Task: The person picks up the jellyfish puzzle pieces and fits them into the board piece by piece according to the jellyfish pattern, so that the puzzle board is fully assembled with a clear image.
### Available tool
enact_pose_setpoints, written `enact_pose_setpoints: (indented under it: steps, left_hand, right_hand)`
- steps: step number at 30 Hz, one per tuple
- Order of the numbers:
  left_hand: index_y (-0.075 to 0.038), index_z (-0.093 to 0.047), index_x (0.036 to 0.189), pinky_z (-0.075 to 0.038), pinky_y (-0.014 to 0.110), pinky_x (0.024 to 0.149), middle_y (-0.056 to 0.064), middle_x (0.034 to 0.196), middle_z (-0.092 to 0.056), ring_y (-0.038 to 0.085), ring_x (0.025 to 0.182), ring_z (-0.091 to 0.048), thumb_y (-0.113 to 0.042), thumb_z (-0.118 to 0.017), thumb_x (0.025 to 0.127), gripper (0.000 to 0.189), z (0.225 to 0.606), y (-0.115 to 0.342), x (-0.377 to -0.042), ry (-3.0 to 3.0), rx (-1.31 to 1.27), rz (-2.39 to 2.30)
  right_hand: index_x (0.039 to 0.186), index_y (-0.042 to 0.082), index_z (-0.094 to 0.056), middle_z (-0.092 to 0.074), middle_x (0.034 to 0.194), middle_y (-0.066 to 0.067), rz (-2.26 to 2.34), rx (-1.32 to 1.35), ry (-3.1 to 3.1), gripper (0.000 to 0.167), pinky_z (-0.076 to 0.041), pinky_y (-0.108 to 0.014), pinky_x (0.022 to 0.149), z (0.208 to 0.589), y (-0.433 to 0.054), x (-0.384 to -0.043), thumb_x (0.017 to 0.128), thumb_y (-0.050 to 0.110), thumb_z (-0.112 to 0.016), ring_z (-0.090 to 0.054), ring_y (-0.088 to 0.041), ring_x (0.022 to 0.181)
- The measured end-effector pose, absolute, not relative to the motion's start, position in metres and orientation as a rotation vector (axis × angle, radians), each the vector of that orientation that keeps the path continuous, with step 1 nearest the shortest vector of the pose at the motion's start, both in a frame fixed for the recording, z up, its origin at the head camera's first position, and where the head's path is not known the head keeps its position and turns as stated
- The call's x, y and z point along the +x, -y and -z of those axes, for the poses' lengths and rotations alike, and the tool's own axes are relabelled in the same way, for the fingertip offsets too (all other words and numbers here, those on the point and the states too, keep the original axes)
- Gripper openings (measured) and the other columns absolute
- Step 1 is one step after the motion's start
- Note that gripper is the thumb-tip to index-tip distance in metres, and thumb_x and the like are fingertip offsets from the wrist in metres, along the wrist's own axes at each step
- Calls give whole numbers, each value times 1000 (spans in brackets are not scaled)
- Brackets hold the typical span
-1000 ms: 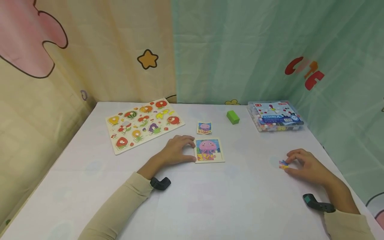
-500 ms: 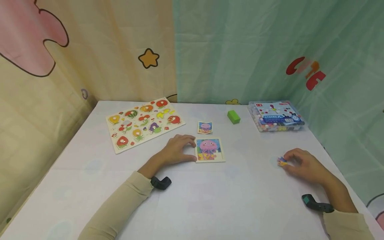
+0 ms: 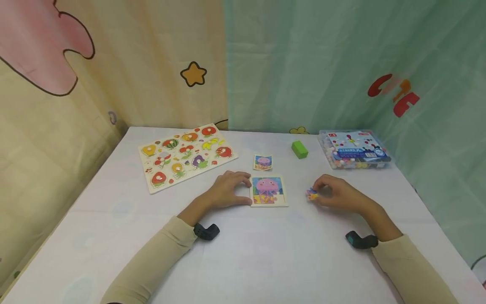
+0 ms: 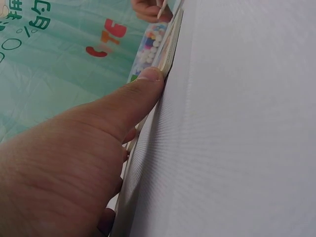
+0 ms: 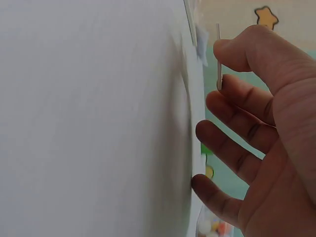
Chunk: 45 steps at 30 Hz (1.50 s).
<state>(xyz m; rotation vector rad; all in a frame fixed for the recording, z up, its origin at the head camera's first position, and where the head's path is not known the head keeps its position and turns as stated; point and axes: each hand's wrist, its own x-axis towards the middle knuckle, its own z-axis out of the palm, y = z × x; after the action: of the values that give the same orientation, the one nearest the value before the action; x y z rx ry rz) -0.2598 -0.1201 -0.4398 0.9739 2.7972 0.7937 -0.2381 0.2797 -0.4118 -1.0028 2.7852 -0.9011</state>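
A square jigsaw puzzle point(image 3: 267, 185) with a pink jellyfish lies mid-table in the head view, its lower right corner bare. My left hand point(image 3: 228, 193) holds its left edge, thumb at the near corner and index finger at the far one. In the left wrist view, the thumb point(image 4: 143, 91) presses against the board's edge point(image 4: 173, 47). To the right of the puzzle, my right hand point(image 3: 341, 195) pinches a small colourful puzzle piece point(image 3: 311, 194). Seen edge-on in the right wrist view, the thin piece point(image 5: 219, 64) sits between thumb and index finger, other fingers spread.
Just behind the puzzle lies a small jellyfish picture card point(image 3: 263, 162). A green block point(image 3: 300, 149) and a clear plastic box point(image 3: 357, 147) of coloured beads stand at the back right. The fruit peg puzzle board point(image 3: 203, 169) lies at the back left.
My right hand has moved left across the table with the puzzle piece, much closer to the jigsaw puzzle. The left hand stays at the puzzle's left edge.
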Motion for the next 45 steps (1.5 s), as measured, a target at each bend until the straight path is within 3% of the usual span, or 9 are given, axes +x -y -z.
enact_pose_setpoints:
  steps: [4,12,32,41,45]
  left_hand:
    - [-24,-67,122,-35,48,102,-4,151,-49,21,132,-42,-55,-77,84,50,441,118,-258,-2799,980,-776]
    - [-22,-67,122,-35,49,102,-2,151,-50,24,132,-43,-54,-78,84,50,438,119,-256,-2800,989,-801]
    - [-21,-67,121,-35,49,101,-1,150,-50,24,131,-43,-52,-79,84,49,435,125,-253,-2811,985,-807]
    - [-23,-66,121,-35,49,101,-3,151,-49,22,132,-42,-53,-78,84,49,438,124,-253,-2797,965,-797]
    - [-23,-66,120,-35,50,101,-2,151,-49,23,131,-43,-53,-78,84,49,439,125,-252,-2801,964,-801]
  right_hand:
    - [105,13,-66,-63,106,6,858,-1020,-2687,26,-50,-42,93,407,-240,-245,84,11,-82,-59,-16,102]
    - [100,14,-68,-59,108,3,738,-1059,-2640,21,-46,-43,96,398,-191,-250,84,18,-81,-54,-19,104]
    - [96,15,-68,-58,110,0,750,-1022,-2640,20,-43,-46,99,403,-182,-251,83,17,-84,-53,-22,108]
    - [106,14,-70,-58,112,1,767,-997,-2617,25,-43,-46,100,407,-184,-250,86,22,-82,-53,-22,110]
    - [106,16,-71,-58,113,1,795,-1031,-2606,20,-42,-47,101,410,-184,-251,88,20,-80,-53,-22,113]
